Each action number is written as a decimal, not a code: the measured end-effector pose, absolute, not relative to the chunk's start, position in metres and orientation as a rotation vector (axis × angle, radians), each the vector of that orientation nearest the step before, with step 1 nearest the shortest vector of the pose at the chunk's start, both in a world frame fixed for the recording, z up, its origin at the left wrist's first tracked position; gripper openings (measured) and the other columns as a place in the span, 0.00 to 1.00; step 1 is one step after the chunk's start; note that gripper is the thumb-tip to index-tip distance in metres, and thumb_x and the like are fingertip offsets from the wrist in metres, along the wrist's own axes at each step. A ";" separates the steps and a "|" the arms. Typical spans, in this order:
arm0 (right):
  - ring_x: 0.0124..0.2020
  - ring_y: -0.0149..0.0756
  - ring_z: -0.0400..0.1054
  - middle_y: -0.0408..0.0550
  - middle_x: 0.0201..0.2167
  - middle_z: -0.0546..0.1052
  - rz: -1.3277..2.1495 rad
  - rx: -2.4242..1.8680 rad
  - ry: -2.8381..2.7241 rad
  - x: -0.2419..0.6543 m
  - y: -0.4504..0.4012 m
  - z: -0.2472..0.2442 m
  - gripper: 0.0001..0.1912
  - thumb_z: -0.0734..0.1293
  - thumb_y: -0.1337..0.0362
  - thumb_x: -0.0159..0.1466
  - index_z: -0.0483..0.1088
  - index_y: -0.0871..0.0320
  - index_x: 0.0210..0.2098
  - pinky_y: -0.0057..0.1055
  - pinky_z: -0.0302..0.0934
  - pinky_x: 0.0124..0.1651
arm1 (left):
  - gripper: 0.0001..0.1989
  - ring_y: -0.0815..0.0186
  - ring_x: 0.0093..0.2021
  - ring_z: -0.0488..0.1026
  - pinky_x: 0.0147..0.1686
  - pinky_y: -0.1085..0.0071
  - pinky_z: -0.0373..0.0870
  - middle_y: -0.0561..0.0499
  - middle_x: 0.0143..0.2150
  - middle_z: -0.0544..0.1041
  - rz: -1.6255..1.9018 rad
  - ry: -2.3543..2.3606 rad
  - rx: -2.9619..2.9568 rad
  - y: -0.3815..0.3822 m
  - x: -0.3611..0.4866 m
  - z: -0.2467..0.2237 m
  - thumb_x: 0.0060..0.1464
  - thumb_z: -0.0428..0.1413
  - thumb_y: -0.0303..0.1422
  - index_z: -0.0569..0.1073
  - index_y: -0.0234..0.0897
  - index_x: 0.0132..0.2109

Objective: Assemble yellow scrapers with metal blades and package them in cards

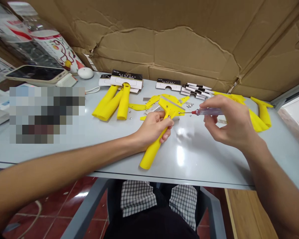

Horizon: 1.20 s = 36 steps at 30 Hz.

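Observation:
My left hand [157, 130] is wrapped round the neck of a yellow scraper [151, 153], whose wide head with a metal strip points away from me. My right hand [226, 121] grips a screwdriver [208, 112] with a clear purple handle. Its thin shaft points left, and the tip meets a screw at the right end of the scraper head. Behind the scraper lie more yellow parts [139, 107], metal blades and several small screws [189, 105].
Yellow handles [124, 103] with black-and-white cards [127, 79] stand at the back left. More cards [168, 84] and yellow scrapers [264, 114] lie behind and right. A phone [37, 73], a white case [85, 73] and bottles [52, 43] are far left. Cardboard [189, 49] rises behind the table [109, 152].

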State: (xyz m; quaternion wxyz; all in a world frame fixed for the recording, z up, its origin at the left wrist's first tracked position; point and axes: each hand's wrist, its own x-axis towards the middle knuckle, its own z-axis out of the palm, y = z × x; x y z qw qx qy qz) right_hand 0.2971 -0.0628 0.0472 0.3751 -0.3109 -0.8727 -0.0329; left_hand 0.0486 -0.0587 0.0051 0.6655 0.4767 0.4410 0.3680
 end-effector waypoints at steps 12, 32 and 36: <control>0.16 0.30 0.69 0.36 0.22 0.76 -0.359 -0.840 -2.053 0.293 -0.057 0.035 0.04 0.65 0.68 0.74 0.70 0.52 0.47 0.27 0.62 0.22 | 0.11 0.75 0.12 0.57 0.13 0.77 0.53 0.58 0.13 0.67 0.793 0.985 1.080 -0.058 0.047 0.001 0.51 0.62 0.33 0.67 0.41 0.29; 0.17 0.30 0.69 0.37 0.21 0.77 -0.370 -0.860 -2.068 0.298 -0.056 0.038 0.11 0.73 0.60 0.73 0.71 0.52 0.35 0.30 0.61 0.23 | 0.10 0.75 0.12 0.58 0.14 0.76 0.51 0.58 0.13 0.67 0.783 0.997 1.077 -0.056 0.046 0.000 0.50 0.62 0.34 0.67 0.41 0.28; 0.14 0.29 0.63 0.35 0.16 0.70 -0.411 -0.912 -2.107 0.298 -0.057 0.038 0.15 0.70 0.59 0.74 0.66 0.52 0.32 0.31 0.54 0.20 | 0.10 0.75 0.12 0.58 0.14 0.76 0.52 0.58 0.13 0.67 0.783 1.010 1.075 -0.056 0.046 0.001 0.51 0.62 0.34 0.67 0.41 0.29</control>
